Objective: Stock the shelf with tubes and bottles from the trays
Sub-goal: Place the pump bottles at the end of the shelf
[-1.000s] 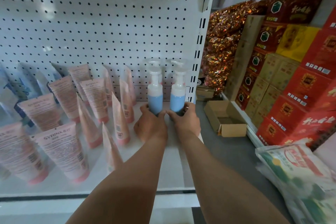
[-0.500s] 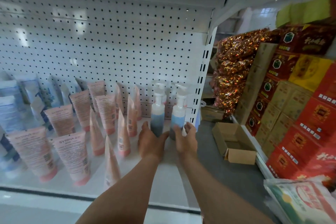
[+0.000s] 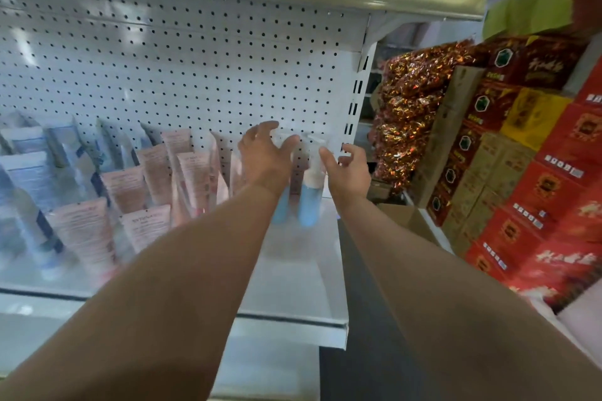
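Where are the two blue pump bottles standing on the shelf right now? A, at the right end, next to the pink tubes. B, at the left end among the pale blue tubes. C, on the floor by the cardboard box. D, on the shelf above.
A: the blue pump bottles stand at the right end of the shelf, just right of the pink tubes, between the open left hand and right hand.

The lettering on the pink tubes (image 3: 146, 225) and red cartons (image 3: 553, 192) is too blurred to read.
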